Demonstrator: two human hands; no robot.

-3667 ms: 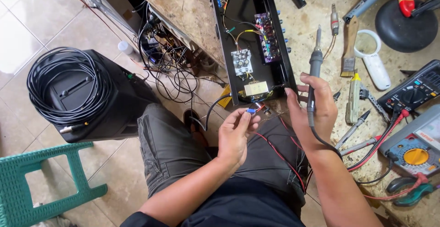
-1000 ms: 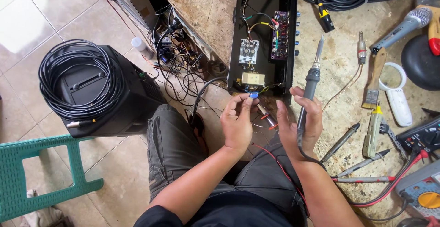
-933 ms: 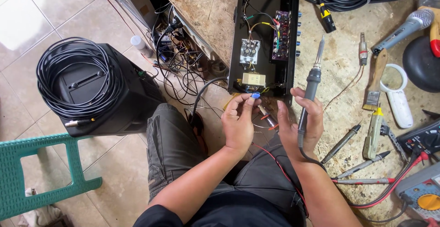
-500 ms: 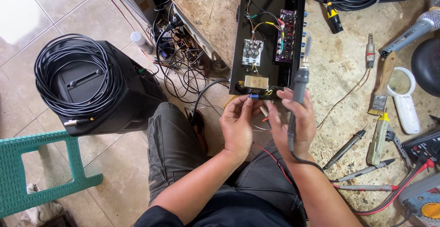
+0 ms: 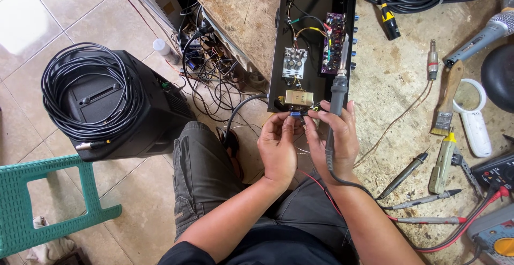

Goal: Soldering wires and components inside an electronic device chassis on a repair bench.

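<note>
Head view: blue component (image 5: 295,114) pinched between left fingers (image 5: 282,121).

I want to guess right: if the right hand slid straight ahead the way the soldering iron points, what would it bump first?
Probably the purple circuit board inside the open black chassis; the soldering iron in the right hand aims at it, though height is unclear.

Black chassis (image 5: 278,45) — purple board (image 5: 333,43) — grey iron (image 5: 336,96), green stool (image 5: 37,201).
</note>
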